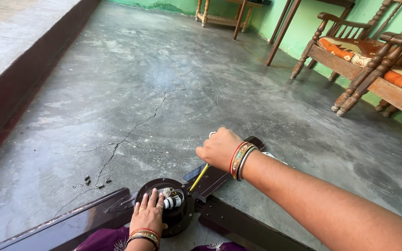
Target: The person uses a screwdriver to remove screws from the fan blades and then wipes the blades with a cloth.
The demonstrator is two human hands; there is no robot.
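1. Resting flat on the dark round motor housing [175, 214] of a ceiling fan, the left hand [149, 214] is lying with its fingers spread and released, gripping nothing; two rings are showing on the fingers and red-and-gold bangles are sitting at the wrist.
2. Clenching around the top of a screwdriver, the right hand [219, 148] is holding the tool so that its yellow shaft [199, 177] is slanting down and toward the left hand, with the tip meeting the fan just beside the housing; the handle itself is hidden inside the fist; more bangles are circling this wrist.
3. Lying on the concrete floor [164, 83] under both hands, the fan is sitting with its housing open; white and pale wiring and a small cylindrical part [172, 201] are showing inside it, just beyond the left fingertips.
4. Reaching out from the housing, one dark brown blade [66, 223] is running away to the left of the left hand; a second [252, 230] is running below the right forearm; a third, shorter bracket [224, 174] is passing directly beneath the right hand.
5. Lying loose on the floor, a scatter of small screws and washers [91, 182] is sitting well to the left of the left hand, near a long crack.
6. Standing far beyond the right hand, wooden chairs [350, 51] with orange patterned cushions are lining a green wall.
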